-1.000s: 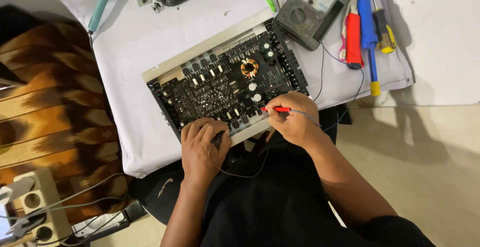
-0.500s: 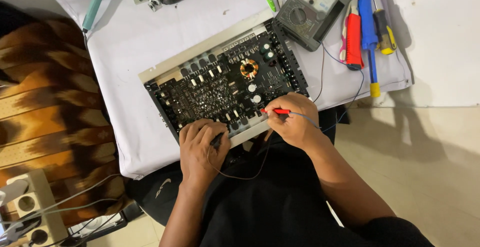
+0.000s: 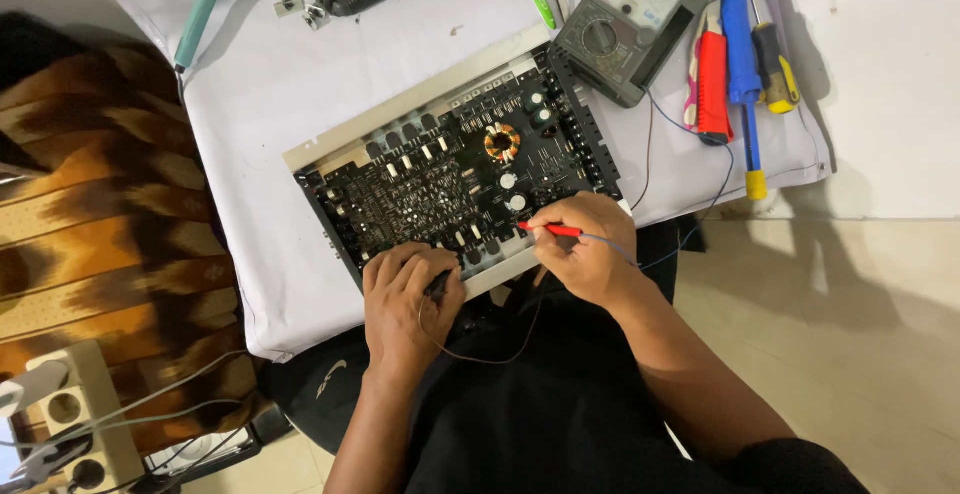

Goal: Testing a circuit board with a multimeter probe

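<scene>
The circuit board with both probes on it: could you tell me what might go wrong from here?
The red probe in the right hand rests among densely packed parts on the circuit board; a slip could bridge neighbouring contacts. The left hand pinches a dark probe at the board's near edge, and its thin lead loops loosely over the lap, where it might snag.

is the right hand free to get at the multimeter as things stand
Probably not freely: the right hand holds a red probe on the circuit board. The multimeter lies unobstructed beyond the board's far right corner.
</scene>
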